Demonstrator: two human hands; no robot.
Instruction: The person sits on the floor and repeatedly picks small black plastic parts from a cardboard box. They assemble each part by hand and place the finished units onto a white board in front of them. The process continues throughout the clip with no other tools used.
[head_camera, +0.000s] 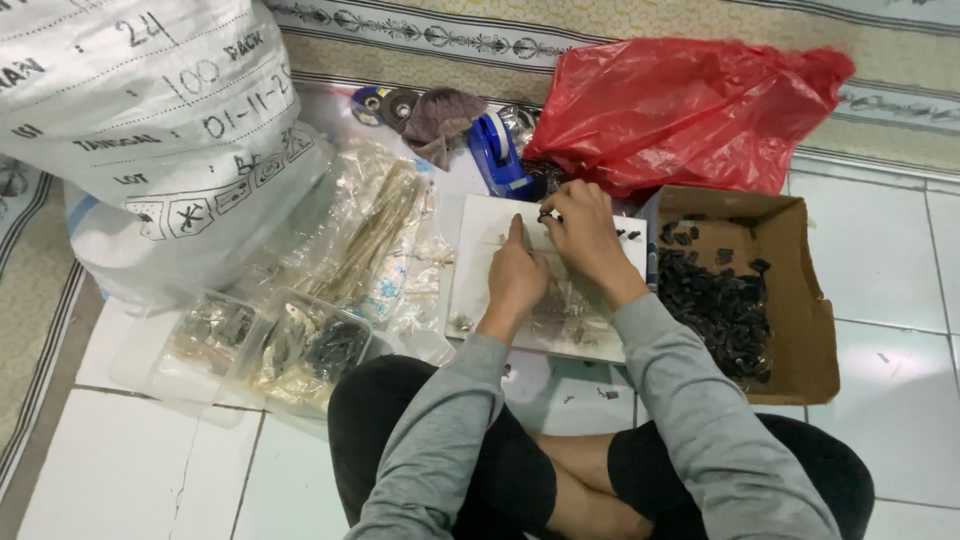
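Small dark piece (547, 213) pinched at the fingertips of the right hand (585, 240), held just over the far edge of a white board (478, 250) lying on the tiled floor in front of the seated person. Right fingers curled in, tips pressed together on the piece; the piece itself too small to tell its kind. Left hand (515, 275) just beside the right, touching it, fingers held together and pointing away along the board, resting on a thin clear plastic packet (565, 305); whether it pinches anything cannot be told. A few more small dark pieces (631, 235) lie on the board near the right edge. Just right of the board, an open cardboard box (800, 300) with a heap of small black parts (720, 315) inside. Behind the hands, a red plastic bag (680, 110), and beside it a blue tape dispenser (495, 155). Left of the board, a pile of clear plastic packets (385, 235), and nearer the knee clear plastic containers (260, 345) with mixed small items. Far left, a large white woven sack (150, 130). Grey sleeves, dark trousers, legs crossed.
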